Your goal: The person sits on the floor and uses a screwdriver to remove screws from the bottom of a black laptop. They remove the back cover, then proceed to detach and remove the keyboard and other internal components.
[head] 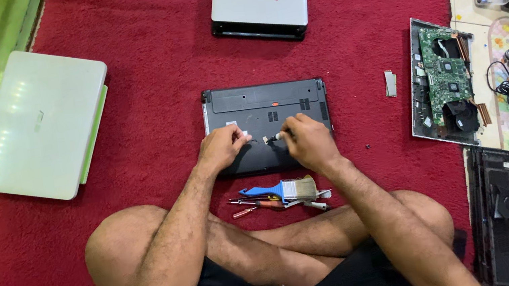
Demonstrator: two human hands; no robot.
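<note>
I see a black laptop [266, 110] lying base-up on the red rug [145, 99], its long axis running left to right across my view, with the far long edge pointing away from the crossed legs. Both hands sit on its near half. My left hand [223, 148] rests on the base with fingers curled down, pressing on the casing near a small light label; it grasps nothing I can make out. My right hand [310, 143] is clenched around a small screwdriver [275, 137], whose pale tip points left toward the left hand and meets the base between the two hands. So the laptop lies directly under both grips, stretching out past them on either side and away from me.

Just beside the near edge of the laptop, between it and the legs, lies a blue-handled brush [279, 191] with red-handled screwdrivers [252, 206], all lying roughly left to right.

Farther off, a white laptop [37, 126] sits to the left, a second white one [259, 0] beyond the black one, and a green circuit board [445, 75] in an opened shell to the right.
</note>
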